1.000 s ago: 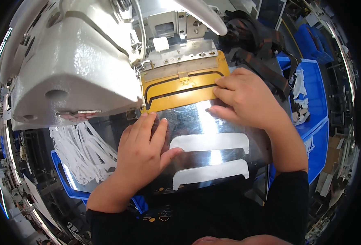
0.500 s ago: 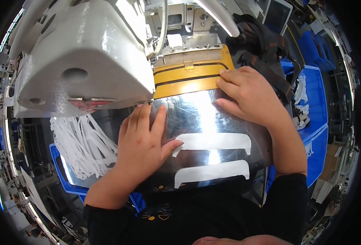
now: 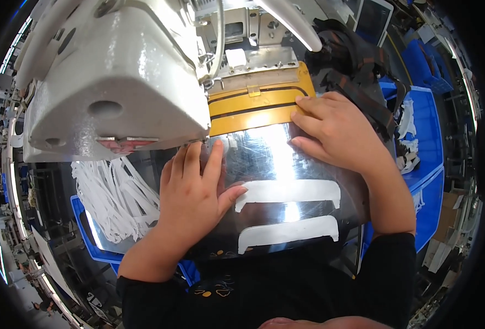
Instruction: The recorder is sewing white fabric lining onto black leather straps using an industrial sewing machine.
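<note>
While the hands [image 3: 190,183] [image 3: 335,129] are apart, a blue bin [image 3: 431,134] holds white pieces [image 3: 408,122].

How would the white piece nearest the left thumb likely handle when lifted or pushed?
That white piece looks thin and flat, so probably light and bendable. Its narrow end tabs might flex first. Lying on shiny metal, it would probably slide.

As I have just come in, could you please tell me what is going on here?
A person is at a white machine. The right hand has its fingertips on the right end of a yellow slotted template. The left hand is spread over the shiny metal plate, its thumb by the farther of two white cut pieces. Both pieces lie on the plate.
</note>
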A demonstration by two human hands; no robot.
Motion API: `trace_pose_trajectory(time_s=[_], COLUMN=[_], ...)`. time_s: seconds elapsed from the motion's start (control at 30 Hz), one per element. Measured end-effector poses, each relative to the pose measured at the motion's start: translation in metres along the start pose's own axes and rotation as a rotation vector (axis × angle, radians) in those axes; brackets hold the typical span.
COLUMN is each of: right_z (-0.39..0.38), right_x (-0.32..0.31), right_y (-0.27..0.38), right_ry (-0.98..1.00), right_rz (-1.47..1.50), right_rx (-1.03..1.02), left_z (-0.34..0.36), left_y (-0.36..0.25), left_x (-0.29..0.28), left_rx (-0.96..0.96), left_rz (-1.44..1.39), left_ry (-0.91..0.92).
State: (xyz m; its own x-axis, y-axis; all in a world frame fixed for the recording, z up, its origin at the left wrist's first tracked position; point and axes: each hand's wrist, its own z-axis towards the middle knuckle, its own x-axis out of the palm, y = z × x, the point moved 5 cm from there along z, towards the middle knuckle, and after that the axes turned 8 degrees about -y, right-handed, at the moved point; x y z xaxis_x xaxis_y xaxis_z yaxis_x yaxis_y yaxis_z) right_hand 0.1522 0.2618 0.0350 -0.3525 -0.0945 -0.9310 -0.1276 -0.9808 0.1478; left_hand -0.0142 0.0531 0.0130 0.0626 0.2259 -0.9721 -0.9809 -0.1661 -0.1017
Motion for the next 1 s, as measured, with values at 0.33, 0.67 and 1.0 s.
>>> trace_pose_trajectory(time_s=[0.33, 0.67, 1.0], right_z=[-0.001, -0.001, 0.007], right_x=[-0.002, 0.0, 0.011], right_y=[0.007, 0.012, 0.019], right_ry=[-0.015, 0.001, -0.061], right_rz=[0.009, 0.117, 0.202], right_rx=[-0.026, 0.013, -0.115], left_z=[0.001, 0.002, 0.005], left_y=[0.002, 0.003, 0.016], left_x=[-0.002, 0.004, 0.003], left_rx=[0.002, -0.024, -0.061], left_rz=[0.033, 0.049, -0.013], left_ry=[-0.032, -0.033, -0.039])
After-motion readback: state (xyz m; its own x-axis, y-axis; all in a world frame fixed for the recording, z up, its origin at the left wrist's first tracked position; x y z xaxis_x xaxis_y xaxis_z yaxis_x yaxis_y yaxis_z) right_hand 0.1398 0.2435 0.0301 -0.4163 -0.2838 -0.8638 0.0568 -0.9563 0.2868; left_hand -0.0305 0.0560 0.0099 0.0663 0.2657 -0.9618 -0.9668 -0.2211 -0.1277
